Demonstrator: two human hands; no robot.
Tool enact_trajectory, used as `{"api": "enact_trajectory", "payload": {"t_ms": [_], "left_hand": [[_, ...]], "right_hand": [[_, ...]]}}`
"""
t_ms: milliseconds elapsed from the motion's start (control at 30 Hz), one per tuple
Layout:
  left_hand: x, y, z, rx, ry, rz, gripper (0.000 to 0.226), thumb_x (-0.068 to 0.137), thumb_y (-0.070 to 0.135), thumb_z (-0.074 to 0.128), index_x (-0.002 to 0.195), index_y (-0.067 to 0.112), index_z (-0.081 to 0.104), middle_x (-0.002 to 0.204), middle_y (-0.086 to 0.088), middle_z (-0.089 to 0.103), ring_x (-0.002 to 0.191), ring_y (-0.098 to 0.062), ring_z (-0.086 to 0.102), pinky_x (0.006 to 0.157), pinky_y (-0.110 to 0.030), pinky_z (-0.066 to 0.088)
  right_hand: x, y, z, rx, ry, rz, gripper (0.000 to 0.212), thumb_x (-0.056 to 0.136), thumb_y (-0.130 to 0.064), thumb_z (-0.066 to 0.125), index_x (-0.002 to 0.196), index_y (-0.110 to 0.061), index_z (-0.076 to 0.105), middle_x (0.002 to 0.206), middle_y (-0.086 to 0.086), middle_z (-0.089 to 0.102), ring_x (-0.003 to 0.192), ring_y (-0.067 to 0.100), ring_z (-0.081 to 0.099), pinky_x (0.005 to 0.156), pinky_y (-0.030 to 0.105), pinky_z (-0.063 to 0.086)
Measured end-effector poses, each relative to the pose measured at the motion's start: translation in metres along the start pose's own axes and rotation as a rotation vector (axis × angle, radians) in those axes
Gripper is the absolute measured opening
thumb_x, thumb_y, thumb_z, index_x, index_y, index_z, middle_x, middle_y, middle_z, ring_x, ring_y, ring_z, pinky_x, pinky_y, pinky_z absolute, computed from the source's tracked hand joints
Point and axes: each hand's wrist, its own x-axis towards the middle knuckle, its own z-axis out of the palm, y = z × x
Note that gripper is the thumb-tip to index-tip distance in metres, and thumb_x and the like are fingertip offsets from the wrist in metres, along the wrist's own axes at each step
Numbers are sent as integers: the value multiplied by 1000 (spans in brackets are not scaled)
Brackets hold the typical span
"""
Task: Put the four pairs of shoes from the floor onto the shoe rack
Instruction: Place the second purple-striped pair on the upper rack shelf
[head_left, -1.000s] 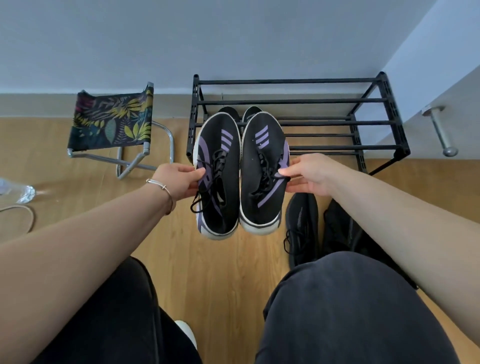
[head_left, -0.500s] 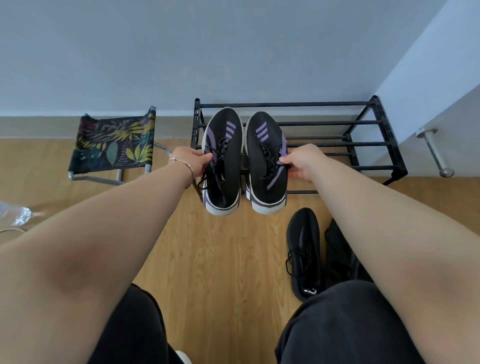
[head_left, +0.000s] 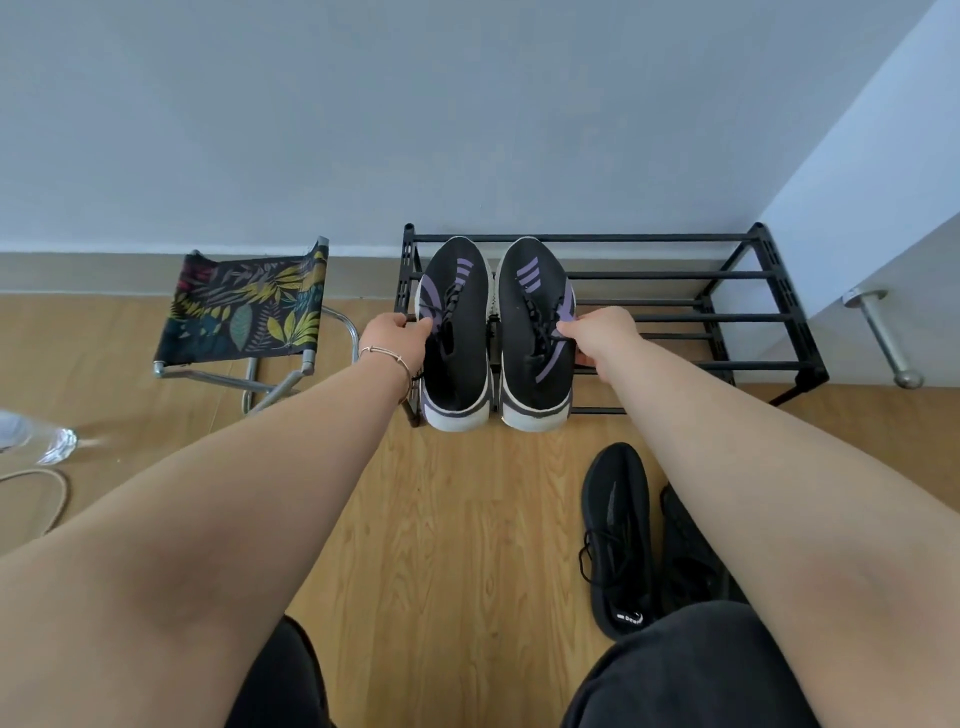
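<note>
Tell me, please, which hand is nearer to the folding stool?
Left. The left hand grips the left purple-striped shoe just right of the folding stool. The right hand holds the other shoe farther right, with both shoes between it and the stool.

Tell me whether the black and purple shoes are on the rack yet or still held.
Still held: the left hand and right hand each grip one purple-striped shoe over the rack; whether the soles touch it, cannot tell.

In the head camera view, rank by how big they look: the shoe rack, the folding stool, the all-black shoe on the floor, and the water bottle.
1. shoe rack
2. folding stool
3. all-black shoe, though it lies nearer the camera
4. water bottle, cut off by the frame edge, so unsure
</note>
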Motion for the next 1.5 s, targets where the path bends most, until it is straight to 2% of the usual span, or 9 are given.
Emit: {"api": "enact_trajectory", "payload": {"t_ms": [100, 200, 300, 433, 600, 800, 867, 1400, 1500], "left_hand": [[-13, -2, -1, -4, -21, 27, 41, 100, 37, 51, 129, 15, 68, 97, -9, 72, 70, -15, 58, 63, -27, 48], [-30, 0, -9, 9, -50, 58, 46, 101, 47, 43, 123, 15, 70, 78, 0, 63, 67, -13, 56, 58, -27, 45], [-48, -9, -15, 112, -144, 208, 36, 95, 54, 55, 117, 27, 63, 108, -3, 64, 103, -19, 62, 87, -33, 48], [-58, -34, -14, 471, -245, 385, 113, 72, 53, 83, 159, 15, 22, 162, -4, 32, 147, -21, 34, 117, -37, 33], [-56, -54, -5, 593, -154, 439, 128, 69, 51, 86, 162, 14, 5, 168, -5, 18, 153, -23, 24, 121, -37, 28], [-62, -57, 0, 522, -99, 339, 108, 68, 53, 86, 154, 17, 32, 147, -6, 49, 132, -23, 51, 106, -39, 48], [-62, -58, 1, 474, -104, 315, 101, 67, 52, 86, 150, 16, 40, 139, -5, 54, 123, -22, 57, 102, -37, 51], [-12, -11, -1, 476, -76, 305, 80, 81, 40, 80, 148, 14, 45, 138, -8, 55, 122, -27, 58, 100, -38, 50], [-4, -4, 0, 500, -82, 304, 65, 80, 38, 82, 135, 16, 55, 128, -9, 59, 113, -27, 59, 94, -36, 50]], "right_hand": [[-6, 1, -3, -24, -28, -47, 39, 91, -28, 70, 122, -5, 67, 116, 12, 69, 104, 30, 65, 93, 43, 56], [-27, 2, -12, -159, -57, -177, 39, 99, -34, 56, 117, -2, 69, 114, 19, 70, 102, 33, 65, 93, 46, 55], [-58, 18, -22, -342, -84, -384, 49, 99, -48, 49, 124, -9, 65, 119, 11, 70, 101, 21, 65, 87, 39, 52], [-82, 47, -27, -382, -234, -557, 76, 79, -56, 74, 144, -28, 44, 139, -14, 51, 127, 7, 47, 106, 35, 41], [-76, 64, -17, -513, -196, -594, 124, 61, -62, 83, 158, -24, 15, 156, 0, 37, 144, 20, 32, 117, 41, 33], [-83, 57, -12, -314, -159, -603, 104, 67, -34, 91, 152, -24, 32, 147, -4, 50, 135, 16, 44, 104, 27, 35], [-80, 60, -10, -246, -151, -540, 102, 66, -31, 92, 150, -28, 36, 144, -7, 53, 132, 15, 50, 110, 35, 41], [-37, 3, 4, -332, -149, -536, 80, 74, -25, 86, 143, -23, 45, 141, 0, 59, 130, 24, 54, 104, 41, 45], [-29, -2, 5, -363, -149, -514, 83, 73, -28, 87, 144, -23, 44, 141, 1, 59, 129, 25, 55, 104, 41, 45]]}}
